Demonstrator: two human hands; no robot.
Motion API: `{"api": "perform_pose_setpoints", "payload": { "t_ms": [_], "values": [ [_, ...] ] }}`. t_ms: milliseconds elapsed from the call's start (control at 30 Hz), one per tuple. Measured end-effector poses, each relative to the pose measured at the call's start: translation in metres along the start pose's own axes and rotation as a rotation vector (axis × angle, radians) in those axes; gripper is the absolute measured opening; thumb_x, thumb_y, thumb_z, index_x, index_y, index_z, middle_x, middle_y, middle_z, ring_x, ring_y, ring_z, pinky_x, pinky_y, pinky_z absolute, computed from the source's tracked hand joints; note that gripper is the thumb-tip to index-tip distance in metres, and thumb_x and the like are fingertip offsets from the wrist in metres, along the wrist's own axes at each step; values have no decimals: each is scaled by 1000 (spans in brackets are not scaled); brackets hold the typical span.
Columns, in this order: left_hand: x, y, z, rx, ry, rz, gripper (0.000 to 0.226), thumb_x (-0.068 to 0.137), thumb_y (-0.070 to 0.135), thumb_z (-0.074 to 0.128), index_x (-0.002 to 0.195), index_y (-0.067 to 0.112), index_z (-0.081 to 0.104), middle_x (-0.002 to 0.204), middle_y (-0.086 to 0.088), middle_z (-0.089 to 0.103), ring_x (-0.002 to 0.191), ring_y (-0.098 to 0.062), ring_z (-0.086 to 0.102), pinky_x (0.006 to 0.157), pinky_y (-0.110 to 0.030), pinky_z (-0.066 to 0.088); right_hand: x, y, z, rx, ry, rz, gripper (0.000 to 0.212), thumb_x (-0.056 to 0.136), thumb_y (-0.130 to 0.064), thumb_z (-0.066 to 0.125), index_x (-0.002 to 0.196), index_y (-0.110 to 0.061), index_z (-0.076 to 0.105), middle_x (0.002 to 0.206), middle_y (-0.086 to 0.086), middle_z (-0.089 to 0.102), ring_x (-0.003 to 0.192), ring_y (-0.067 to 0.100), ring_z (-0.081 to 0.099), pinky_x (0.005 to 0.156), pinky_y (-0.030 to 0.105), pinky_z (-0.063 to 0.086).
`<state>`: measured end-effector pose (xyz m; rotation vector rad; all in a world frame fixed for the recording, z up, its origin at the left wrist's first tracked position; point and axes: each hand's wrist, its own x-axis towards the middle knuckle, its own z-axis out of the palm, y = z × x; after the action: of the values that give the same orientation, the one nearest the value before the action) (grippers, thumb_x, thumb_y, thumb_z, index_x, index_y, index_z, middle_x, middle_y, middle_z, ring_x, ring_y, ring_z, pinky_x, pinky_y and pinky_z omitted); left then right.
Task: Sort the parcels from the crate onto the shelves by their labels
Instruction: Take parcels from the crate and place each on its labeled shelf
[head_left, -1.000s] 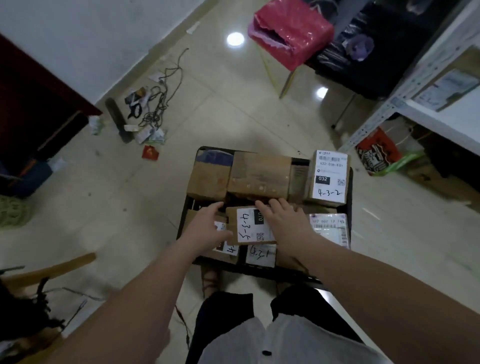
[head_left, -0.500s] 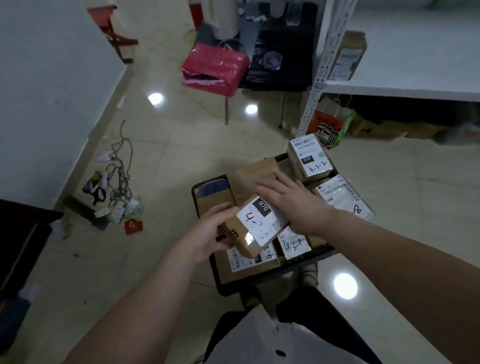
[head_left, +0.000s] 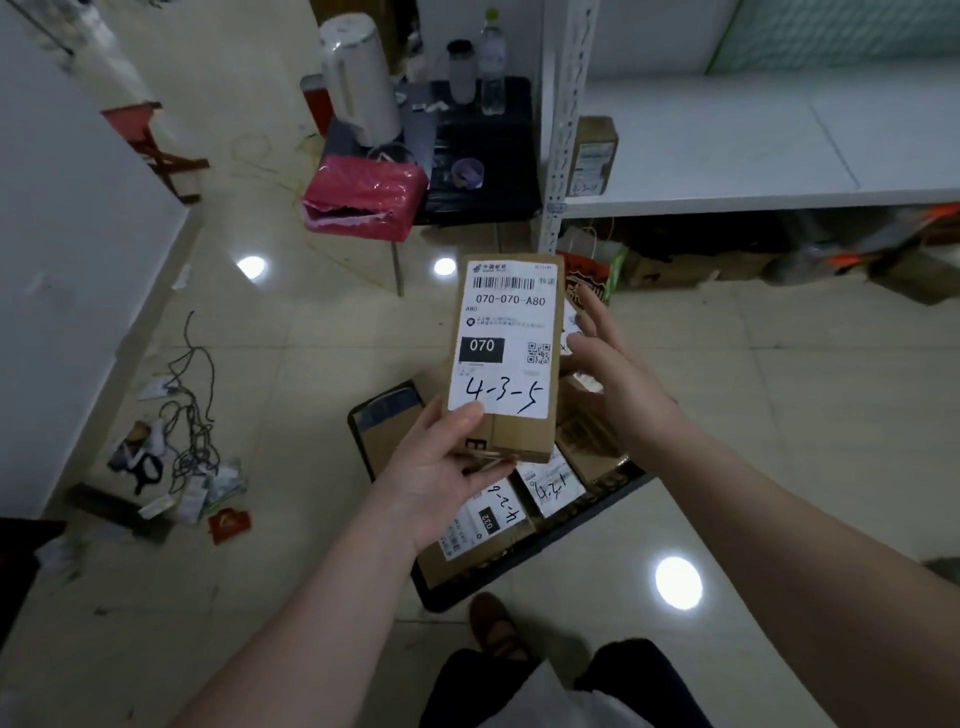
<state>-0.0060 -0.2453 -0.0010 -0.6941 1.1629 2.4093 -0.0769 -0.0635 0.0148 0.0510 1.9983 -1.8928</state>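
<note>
My left hand (head_left: 441, 470) holds a small cardboard parcel (head_left: 506, 358) upright by its lower end, thumb on the white label. The label reads 070-070-A80 and, handwritten, 4-3-5. Just right of the parcel, my right hand (head_left: 618, 364) hovers with spread fingers and grips nothing. Below both hands the black crate (head_left: 467, 597) stands on the floor with several labelled parcels in it, among them one marked 4-2-6 (head_left: 488, 519). The white shelf (head_left: 727, 150) is at the upper right, with one small box (head_left: 592, 156) standing at its left end.
A pink bag (head_left: 363, 200) hangs off a black side table (head_left: 483, 156) carrying a white kettle and bottles, left of the shelf post. Cables and scraps (head_left: 182, 431) litter the floor at left. Boxes and bags lie under the shelf. A white wall runs along the left.
The 4-3-5 parcel has been lifted out of the crate and turned label-up. My right hand has let go of it, and my view has risen toward the shelf.
</note>
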Motion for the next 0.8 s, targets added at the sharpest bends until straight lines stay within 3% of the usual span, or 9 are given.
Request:
{"api": "perform_pose_setpoints", "payload": {
  "t_ms": [67,167,267,400,500,667,800],
  "values": [
    [-5,-2,15,56,-4,41,63,67,17,74,127,20,55,120,-9,67,116,-32,58,97,-61,44,-13,-2,-4,110,-80,39,72,85,-59,57,149,-48,24,142,-3,54,124,20,57,102,46,47],
    [-14,-8,35,188,-25,90,77,63,21,79,134,25,49,116,-2,69,112,-27,62,98,-56,46,-31,-3,-14,169,-115,-8,67,91,-49,58,149,-41,26,126,-1,67,106,21,69,81,36,59],
    [-23,-19,52,340,-104,110,105,46,41,92,137,30,43,120,2,67,112,-20,63,99,-48,47,-46,-1,-33,216,-83,-44,68,91,-44,61,150,-35,28,124,-2,68,107,22,69,84,39,57],
    [-33,-37,84,421,-158,94,117,36,49,93,138,33,39,123,3,66,119,-21,58,103,-48,43,-68,2,-67,237,-31,-38,70,85,-49,61,147,-37,32,123,-2,68,107,24,69,92,48,54],
    [-39,-52,114,472,-157,114,105,34,51,93,127,38,45,116,7,69,116,-19,59,101,-42,44,-87,4,-96,241,15,-47,74,84,-51,62,149,-34,31,125,1,67,107,25,69,94,54,52],
    [-46,-75,172,545,-205,155,80,63,48,77,134,33,45,114,10,70,111,-13,61,98,-37,45,-116,-4,-157,253,29,-80,63,86,-47,57,144,-27,41,124,1,68,107,22,69,81,34,58],
    [-38,-94,213,546,-210,150,65,71,41,68,132,27,51,114,2,71,108,-19,65,94,-39,48,-131,-5,-202,155,14,-41,71,80,-58,59,144,-32,40,117,-4,71,103,18,70,86,39,54]
  ]
}}
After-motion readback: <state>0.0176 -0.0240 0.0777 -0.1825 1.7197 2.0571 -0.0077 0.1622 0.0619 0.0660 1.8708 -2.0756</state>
